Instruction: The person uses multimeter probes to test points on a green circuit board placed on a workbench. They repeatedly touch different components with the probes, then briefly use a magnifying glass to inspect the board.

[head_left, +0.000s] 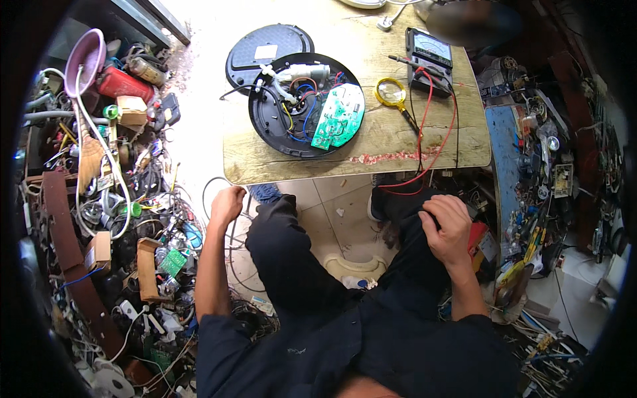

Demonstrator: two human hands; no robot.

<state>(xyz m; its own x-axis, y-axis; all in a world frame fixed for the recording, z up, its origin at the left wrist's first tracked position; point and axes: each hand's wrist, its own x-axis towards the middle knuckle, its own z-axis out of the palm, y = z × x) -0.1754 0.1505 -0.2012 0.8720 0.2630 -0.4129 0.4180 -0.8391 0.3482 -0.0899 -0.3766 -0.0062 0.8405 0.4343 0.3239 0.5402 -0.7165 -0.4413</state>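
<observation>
My left hand [227, 205] hangs beside the table's front left corner with its fingers curled in. A thin black cord [206, 197] loops next to it; whether the fingers hold anything is hidden. My right hand [448, 229] rests on my right knee, loosely bent, thumb apart and nothing in it. On the wooden table [385, 46] lies a round black housing [262, 132] with a green circuit board [342, 114], coloured wires and a silver motor-like cylinder [310, 72] inside. Its round black cover-like disc [242, 58] sits behind it, partly overlapped.
An analog multimeter [430, 50] with red and black leads stands at the table's right, next to a yellow-rimmed magnifying glass [390, 92]. Reddish crumbs [391, 158] lie along the front edge. Scrap, cables and a purple basin [85, 56] crowd the left; more parts pile up on the right.
</observation>
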